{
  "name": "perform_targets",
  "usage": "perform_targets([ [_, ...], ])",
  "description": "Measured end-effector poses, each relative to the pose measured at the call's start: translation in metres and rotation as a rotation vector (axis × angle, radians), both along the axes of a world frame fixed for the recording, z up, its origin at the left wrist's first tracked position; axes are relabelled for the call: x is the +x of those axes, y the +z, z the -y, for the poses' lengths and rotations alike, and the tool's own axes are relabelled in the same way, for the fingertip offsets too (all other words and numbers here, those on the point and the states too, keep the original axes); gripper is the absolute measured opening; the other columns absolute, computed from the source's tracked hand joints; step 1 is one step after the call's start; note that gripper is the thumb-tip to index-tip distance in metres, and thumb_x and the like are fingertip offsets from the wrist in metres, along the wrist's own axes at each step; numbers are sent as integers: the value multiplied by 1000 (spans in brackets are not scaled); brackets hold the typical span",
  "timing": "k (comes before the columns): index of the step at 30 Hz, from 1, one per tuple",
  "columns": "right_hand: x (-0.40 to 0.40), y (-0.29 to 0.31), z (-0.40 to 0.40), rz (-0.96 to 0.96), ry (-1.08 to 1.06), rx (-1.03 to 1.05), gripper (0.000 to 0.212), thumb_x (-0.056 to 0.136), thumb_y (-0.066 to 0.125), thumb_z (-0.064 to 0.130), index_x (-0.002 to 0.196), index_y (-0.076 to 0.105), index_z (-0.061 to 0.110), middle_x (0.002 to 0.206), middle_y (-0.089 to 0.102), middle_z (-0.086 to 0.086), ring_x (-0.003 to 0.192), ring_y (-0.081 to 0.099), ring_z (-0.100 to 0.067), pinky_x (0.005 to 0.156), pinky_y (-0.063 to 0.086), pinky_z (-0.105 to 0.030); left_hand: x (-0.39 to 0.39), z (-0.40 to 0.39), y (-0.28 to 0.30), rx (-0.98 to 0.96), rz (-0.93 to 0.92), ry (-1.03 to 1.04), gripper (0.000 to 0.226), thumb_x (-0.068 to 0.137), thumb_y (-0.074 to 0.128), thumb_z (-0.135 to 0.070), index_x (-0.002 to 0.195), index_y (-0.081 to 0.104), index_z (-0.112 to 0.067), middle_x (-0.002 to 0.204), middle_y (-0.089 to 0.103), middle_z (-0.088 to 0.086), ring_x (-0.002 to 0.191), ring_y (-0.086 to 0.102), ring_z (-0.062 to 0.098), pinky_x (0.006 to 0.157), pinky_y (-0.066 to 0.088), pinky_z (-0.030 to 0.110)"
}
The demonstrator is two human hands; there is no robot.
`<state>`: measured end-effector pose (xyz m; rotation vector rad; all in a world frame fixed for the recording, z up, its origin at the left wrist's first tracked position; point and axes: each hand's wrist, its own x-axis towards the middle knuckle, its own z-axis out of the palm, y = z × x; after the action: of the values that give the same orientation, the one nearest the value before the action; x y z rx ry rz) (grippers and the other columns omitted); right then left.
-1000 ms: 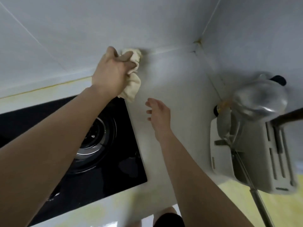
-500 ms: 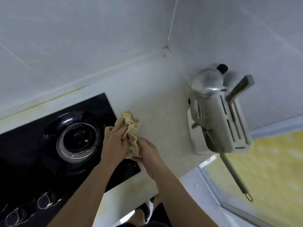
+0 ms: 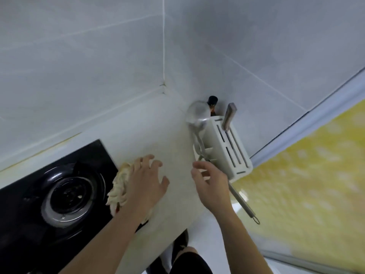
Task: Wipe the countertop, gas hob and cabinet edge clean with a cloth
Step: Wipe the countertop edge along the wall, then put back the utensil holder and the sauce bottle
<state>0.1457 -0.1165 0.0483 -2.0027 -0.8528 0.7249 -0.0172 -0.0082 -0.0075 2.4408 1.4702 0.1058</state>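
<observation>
Countertop [image 3: 150, 131] strip btwn hob [image 3: 59, 194] edge & rack [image 3: 227, 149], left hand [image 3: 147, 180] spread flat on cloth [image 3: 120, 186], right hand [image 3: 211, 184] loose, holding nothing

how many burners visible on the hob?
1. A single burner sits on the black gas hob, just left of the cloth. The hob runs off the frame's left edge, so more may be hidden.

I have one view only, a wide-angle camera on the person's head. It looks forward and steeply down into the counter [image 3: 142, 123] corner where two tiled walls meet, close over the hob [image 3: 59, 194] at lower left. Both forearms enter from the bottom edge. The wide lens bends straight lines near the edges.
</observation>
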Motion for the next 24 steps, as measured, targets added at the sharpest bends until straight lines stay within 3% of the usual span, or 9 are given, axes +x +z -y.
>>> perform_targets([
  [3,37,22,14,344,-130,129,18,93,65,26,108,75,25,93,69,19,88,67,-9,73,55,-31,48,5,11,-9,92,-74,35,92,56,-48,118,62,-26,125,56,-3,115,52,25,94,43,39],
  [5,63,24,21,550,-204,67,34,88,63,34,118,71,22,104,67,11,103,61,-24,80,50,-35,79,8,15,-356,115,-37,33,95,53,-51,110,66,-25,113,65,-3,104,60,22,88,47,35],
  [7,86,18,22,604,-210,-174,67,82,59,53,139,59,18,131,63,-2,120,51,-31,93,46,-42,107,11,16,-691,139,13,43,94,51,-59,96,70,-21,100,72,2,91,68,24,84,54,35],
  [9,102,12,18,564,-160,-389,100,71,50,73,154,40,17,150,49,-7,134,43,-35,104,41,-48,128,11,12,-796,121,22,52,94,49,-63,96,71,-16,97,75,5,80,74,25,77,60,36],
  [11,110,6,11,530,-105,-510,110,71,53,79,158,28,18,154,45,-7,138,41,-36,107,40,-49,140,10,9,-812,78,43,51,95,50,-60,108,66,-13,99,75,5,70,74,20,61,58,30],
  [13,112,-2,7,489,-84,-546,100,73,61,77,150,34,19,141,55,-6,128,50,-35,100,46,-47,145,9,8,-832,62,80,45,96,51,-53,115,61,-13,101,74,4,61,72,17,50,49,24],
  [15,113,-8,4,445,-89,-528,77,71,65,75,123,44,22,110,64,-2,104,60,-32,82,53,-41,149,10,9,-848,52,82,38,100,48,-45,112,60,-12,99,75,5,59,72,19,46,47,23],
  [18,108,-10,3,426,-123,-517,61,71,67,71,98,41,22,82,58,3,76,58,-27,64,50,-35,151,12,8,-863,76,82,38,104,44,-37,109,63,-4,95,77,12,67,76,26,55,61,34],
  [24,86,-8,3,525,-116,-457,55,71,68,63,106,51,24,72,52,8,69,52,-23,60,43,-32,128,19,7,-899,165,145,31,107,44,-32,102,60,-6,90,75,14,76,78,28,70,65,41],
])
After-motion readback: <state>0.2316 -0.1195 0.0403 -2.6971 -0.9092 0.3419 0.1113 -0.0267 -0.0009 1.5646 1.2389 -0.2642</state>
